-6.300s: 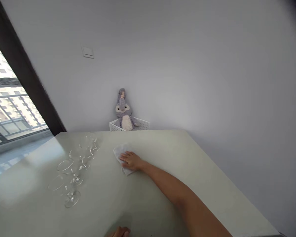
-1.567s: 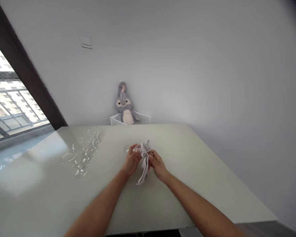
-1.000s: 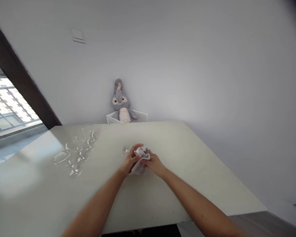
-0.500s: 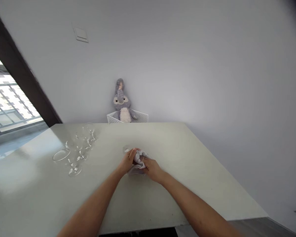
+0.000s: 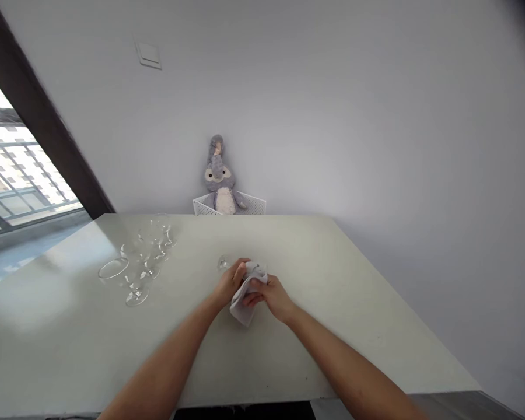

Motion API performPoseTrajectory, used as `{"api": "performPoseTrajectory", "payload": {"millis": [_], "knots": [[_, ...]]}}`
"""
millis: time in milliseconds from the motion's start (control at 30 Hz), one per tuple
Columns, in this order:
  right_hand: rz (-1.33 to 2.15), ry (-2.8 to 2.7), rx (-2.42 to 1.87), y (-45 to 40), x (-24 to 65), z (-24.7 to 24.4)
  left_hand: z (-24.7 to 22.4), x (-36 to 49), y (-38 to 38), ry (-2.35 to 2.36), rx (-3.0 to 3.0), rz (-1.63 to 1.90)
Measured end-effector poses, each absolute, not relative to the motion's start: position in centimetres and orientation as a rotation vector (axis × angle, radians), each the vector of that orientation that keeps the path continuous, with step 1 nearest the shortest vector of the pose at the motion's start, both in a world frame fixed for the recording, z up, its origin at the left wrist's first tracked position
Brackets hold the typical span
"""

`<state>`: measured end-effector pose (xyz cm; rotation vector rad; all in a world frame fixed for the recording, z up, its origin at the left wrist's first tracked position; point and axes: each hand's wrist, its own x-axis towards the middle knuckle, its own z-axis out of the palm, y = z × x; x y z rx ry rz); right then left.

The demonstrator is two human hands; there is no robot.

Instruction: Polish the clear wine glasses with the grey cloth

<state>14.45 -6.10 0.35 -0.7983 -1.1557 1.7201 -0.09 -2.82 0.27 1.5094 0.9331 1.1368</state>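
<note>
Over the middle of the table, my left hand (image 5: 231, 284) is closed around a stemmed glass, whose clear round foot (image 5: 223, 263) sticks out beyond the fingers. The bowl is mostly hidden by my hands and a cloth. My right hand (image 5: 272, 295) pinches that pale grey-white cloth (image 5: 245, 307) against the glass, and one loose end hangs toward me. Both hands are close together, with the cloth between them.
Several clear stemmed glasses, the nearest being a wide-rimmed one (image 5: 137, 296), stand in a row on the left of the white table (image 5: 332, 326). Behind the far edge, a grey plush toy (image 5: 224, 192) sits in a white perforated basket (image 5: 256, 205) by the wall.
The cloth has shifted around the glass, and its loose end now hangs down toward me. My right hand has changed its hold on it; my left hand stays on the glass.
</note>
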Motion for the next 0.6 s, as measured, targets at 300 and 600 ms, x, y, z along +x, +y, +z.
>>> {"api": "performPoseTrajectory", "payload": {"millis": [300,600], "knots": [[1.735,-0.954,-0.663,-5.6,15.2,0.4,0.3,0.6,-3.1,0.746,1.360,1.110],[1.768,-0.812,-0.681,-5.5,14.6,0.3,0.2,0.8,-3.4,0.758,1.369,1.186]]}}
